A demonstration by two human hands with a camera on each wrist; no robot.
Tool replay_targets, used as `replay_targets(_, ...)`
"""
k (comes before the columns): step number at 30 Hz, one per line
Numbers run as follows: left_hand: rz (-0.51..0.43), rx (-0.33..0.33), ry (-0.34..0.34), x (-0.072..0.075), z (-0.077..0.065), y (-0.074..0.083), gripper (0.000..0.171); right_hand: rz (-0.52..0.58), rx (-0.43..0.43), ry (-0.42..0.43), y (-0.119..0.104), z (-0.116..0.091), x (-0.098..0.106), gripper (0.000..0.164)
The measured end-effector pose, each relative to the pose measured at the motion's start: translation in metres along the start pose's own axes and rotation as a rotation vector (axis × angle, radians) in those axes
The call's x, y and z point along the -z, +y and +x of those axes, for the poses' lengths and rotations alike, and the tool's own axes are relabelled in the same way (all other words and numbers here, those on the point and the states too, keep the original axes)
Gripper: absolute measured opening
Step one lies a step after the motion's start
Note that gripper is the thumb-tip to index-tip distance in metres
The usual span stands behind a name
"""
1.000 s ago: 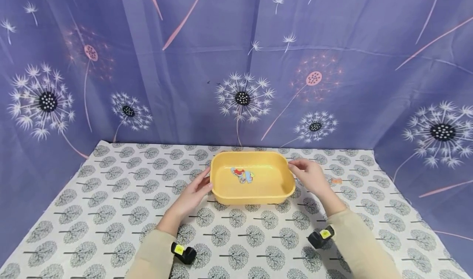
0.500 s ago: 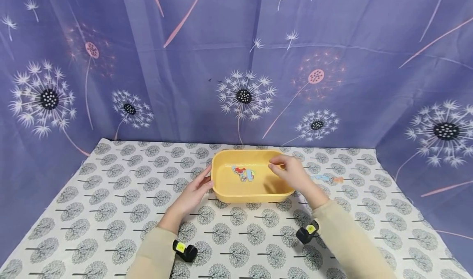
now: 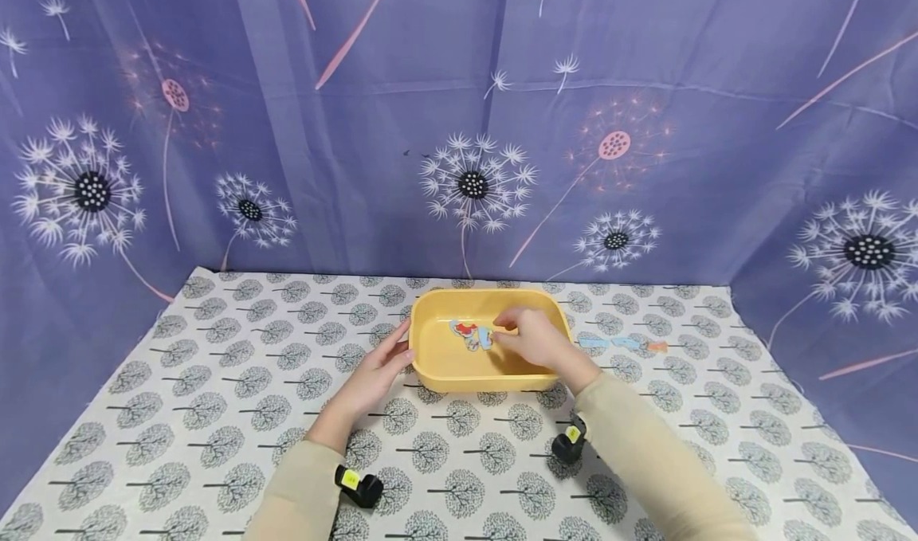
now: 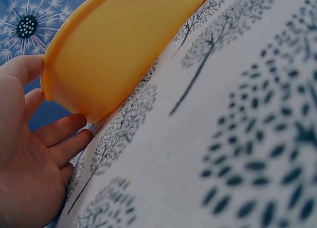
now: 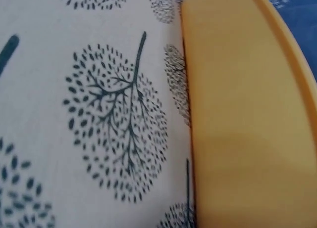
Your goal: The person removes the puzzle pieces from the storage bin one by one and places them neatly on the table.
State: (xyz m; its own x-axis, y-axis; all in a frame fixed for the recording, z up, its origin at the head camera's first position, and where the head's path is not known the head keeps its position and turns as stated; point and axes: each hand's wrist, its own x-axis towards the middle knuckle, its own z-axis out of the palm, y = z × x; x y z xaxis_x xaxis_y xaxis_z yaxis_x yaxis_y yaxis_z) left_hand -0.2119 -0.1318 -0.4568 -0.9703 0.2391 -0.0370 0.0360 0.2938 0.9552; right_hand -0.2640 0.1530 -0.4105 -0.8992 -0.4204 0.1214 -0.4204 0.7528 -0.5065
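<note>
A yellow plastic basin [image 3: 459,383] stands in the middle of the table. On its floor, left of centre, lie small flat cutouts [image 3: 466,331] in red and light blue, overlapping one another. My left hand [image 3: 373,375] rests against the basin's left end. In the left wrist view its fingers [image 4: 62,130] reach out nearly straight at the yellow wall. My right hand [image 3: 534,338] is inside the basin, thumb and forefinger spread apart, their tips right at the cutouts' right edge. The right wrist view holds just the basin's outer wall [image 5: 247,109], the right hand being out of sight there.
To the right of the basin, light blue flat pieces [image 3: 624,342] and an orange one [image 3: 656,346] lie in a row on the tree-print cloth [image 3: 237,413]. A purple dandelion curtain [image 3: 344,166] hangs behind the table.
My right hand has moved left from the basin's right rim to the cutouts inside. The light blue pieces on the cloth have come into sight. The left hand has stayed in place.
</note>
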Motion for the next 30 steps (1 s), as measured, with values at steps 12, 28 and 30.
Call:
replay_targets(12,0.018,0.009,-0.008,-0.002,0.002,-0.001,0.061,-0.077,-0.043,-0.048,0.005,0.005,-0.012,0.038)
replay_targets(28,-0.024,0.009,-0.017,0.001,0.001,-0.001,0.060,-0.318,-0.010,-0.084,0.000,0.009,-0.018,0.047)
replay_targets(30,-0.031,0.009,-0.019,0.001,0.001,-0.002,0.060,-0.323,-0.015,-0.085,0.000,0.008,-0.018,0.046)
